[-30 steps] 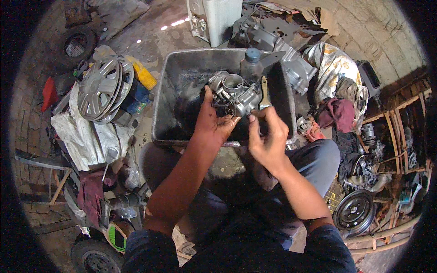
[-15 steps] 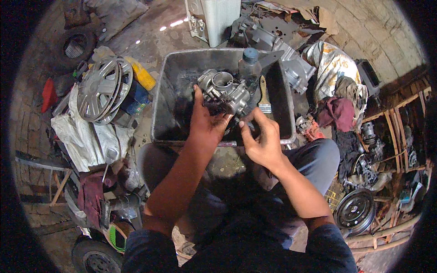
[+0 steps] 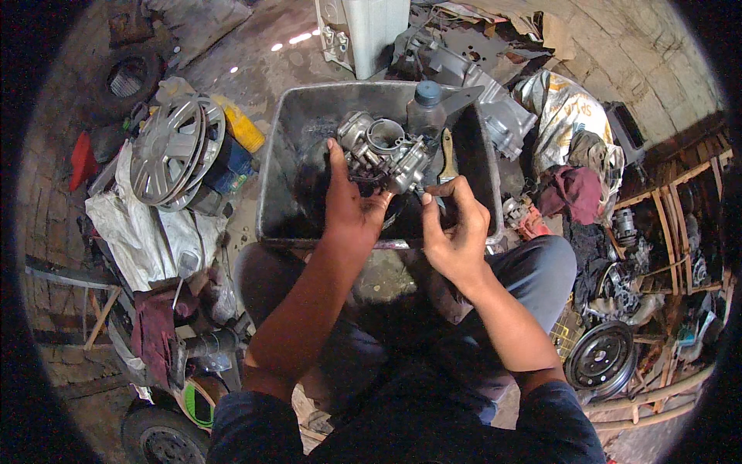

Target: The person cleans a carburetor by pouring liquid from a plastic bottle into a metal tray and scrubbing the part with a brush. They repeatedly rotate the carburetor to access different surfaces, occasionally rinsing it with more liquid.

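Observation:
A grey metal carburetor is held up over a dark metal tub in front of my knees. My left hand grips the carburetor from below, thumb up along its left side. My right hand is just to its right, thumb and forefinger pinched at the carburetor's lower right corner, where something small and thin sits that I cannot make out. A plastic bottle with a blue cap and a brush stand inside the tub behind the carburetor.
A silver wheel cover and a yellow container lie left of the tub over white sacks. Engine parts, rags and a dark wheel disc crowd the right. A white canister stands behind the tub.
Both hands have lifted the carburetor a little higher over the tub and turned it. My right hand has moved from its top to its lower right corner.

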Action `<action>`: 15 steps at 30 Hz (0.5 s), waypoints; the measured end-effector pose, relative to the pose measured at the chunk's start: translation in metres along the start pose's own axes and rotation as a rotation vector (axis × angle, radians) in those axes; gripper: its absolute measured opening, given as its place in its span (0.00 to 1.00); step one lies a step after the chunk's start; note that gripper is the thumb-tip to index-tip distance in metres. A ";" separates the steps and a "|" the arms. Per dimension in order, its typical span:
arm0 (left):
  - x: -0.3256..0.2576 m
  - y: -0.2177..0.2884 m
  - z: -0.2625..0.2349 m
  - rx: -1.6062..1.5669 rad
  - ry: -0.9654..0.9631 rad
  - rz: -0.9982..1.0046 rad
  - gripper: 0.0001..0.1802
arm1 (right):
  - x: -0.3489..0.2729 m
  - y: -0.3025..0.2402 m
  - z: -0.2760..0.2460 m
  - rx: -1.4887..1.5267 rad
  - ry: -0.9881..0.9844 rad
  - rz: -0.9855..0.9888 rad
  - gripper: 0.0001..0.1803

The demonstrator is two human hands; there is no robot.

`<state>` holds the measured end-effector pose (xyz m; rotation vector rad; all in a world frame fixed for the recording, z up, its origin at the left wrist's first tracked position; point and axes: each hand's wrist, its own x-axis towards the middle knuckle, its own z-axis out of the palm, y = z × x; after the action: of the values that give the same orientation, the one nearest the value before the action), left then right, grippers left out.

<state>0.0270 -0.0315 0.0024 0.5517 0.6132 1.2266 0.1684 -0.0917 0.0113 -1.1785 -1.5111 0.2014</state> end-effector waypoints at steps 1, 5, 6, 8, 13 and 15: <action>0.000 -0.002 -0.003 0.012 -0.032 0.033 0.43 | 0.000 0.001 0.001 0.003 0.009 -0.016 0.07; 0.007 0.007 -0.012 -0.317 -0.086 -0.094 0.53 | -0.003 0.000 0.001 0.000 -0.026 0.044 0.07; 0.006 0.008 -0.011 -0.297 -0.074 -0.089 0.55 | -0.001 -0.003 0.002 0.001 -0.019 0.045 0.07; -0.001 -0.001 -0.006 -0.044 -0.063 0.058 0.58 | 0.000 -0.003 0.002 -0.004 -0.003 0.054 0.07; -0.007 -0.004 0.002 0.098 0.020 0.181 0.36 | -0.001 -0.002 0.003 0.000 -0.010 0.077 0.07; -0.009 -0.005 0.000 0.164 -0.014 0.222 0.39 | -0.003 -0.003 0.002 0.011 -0.042 0.160 0.07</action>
<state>0.0285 -0.0417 0.0000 0.7812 0.6568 1.3865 0.1645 -0.0939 0.0109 -1.2941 -1.4507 0.3435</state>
